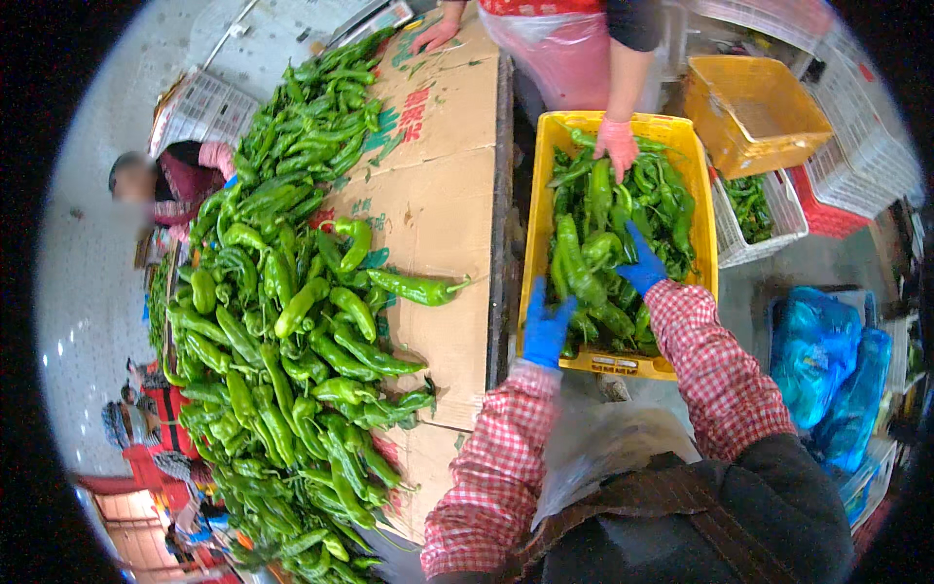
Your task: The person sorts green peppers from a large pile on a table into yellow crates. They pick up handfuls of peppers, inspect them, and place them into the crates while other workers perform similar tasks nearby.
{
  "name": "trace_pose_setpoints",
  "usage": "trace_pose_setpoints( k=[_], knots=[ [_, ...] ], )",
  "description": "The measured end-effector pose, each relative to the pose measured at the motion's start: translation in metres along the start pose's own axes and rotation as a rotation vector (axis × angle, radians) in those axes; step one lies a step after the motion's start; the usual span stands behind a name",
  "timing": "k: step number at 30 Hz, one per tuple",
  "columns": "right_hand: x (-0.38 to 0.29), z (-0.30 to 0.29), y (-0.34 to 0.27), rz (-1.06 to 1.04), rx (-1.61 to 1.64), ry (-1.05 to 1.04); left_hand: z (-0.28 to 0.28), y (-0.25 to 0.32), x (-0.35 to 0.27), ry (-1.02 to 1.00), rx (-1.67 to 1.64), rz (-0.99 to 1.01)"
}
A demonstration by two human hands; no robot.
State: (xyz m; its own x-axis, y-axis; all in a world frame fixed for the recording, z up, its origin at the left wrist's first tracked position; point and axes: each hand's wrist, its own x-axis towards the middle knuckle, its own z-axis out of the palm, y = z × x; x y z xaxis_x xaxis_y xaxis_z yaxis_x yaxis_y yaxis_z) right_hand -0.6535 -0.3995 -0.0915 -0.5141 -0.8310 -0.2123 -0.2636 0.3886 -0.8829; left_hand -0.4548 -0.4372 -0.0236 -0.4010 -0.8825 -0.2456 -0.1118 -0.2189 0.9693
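Note:
In front of me stands a yellow plastic crate point(702, 219) heaped with long green peppers point(576, 255). My left hand point(547, 328), in a blue glove, is at the crate's near left side with its fingers apart. Over the peppers, my right hand point(645, 264), gloved in blue too, touches them with thumb and forefinger spread; no pepper is plainly gripped. A co-worker's pink-gloved hand point(618, 146) reaches into the far end of the same crate and touches the peppers there.
A cardboard-covered table point(445, 219) on the left bears a big pepper pile point(292, 379). Another person point(179, 179) is beyond it. To the right are an orange-yellow crate point(759, 102), a white crate point(784, 212) holding peppers and blue plastic bags point(817, 358).

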Motion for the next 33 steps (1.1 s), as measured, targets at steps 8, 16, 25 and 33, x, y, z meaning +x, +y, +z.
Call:
trace_pose_setpoints(
  k=[8, 16, 25, 33],
  knots=[
    [-0.007, 0.018, 0.059, 0.277, -0.267, -0.134, -0.052, -0.084, -0.150, -0.367, 0.915, -0.060],
    [0.029, 0.044, -0.006, -0.467, -0.709, -0.078, -0.046, -0.087, -0.243, 0.148, 0.246, -0.457],
    [0.148, 0.060, 0.031, -0.451, -0.705, -0.647, -0.032, -0.084, -0.276, 0.313, 0.249, -0.488],
    [0.203, 0.011, 0.010, -0.333, -1.241, -0.279, -0.036, -0.057, -0.306, 0.517, 0.199, -0.503]
  ],
)
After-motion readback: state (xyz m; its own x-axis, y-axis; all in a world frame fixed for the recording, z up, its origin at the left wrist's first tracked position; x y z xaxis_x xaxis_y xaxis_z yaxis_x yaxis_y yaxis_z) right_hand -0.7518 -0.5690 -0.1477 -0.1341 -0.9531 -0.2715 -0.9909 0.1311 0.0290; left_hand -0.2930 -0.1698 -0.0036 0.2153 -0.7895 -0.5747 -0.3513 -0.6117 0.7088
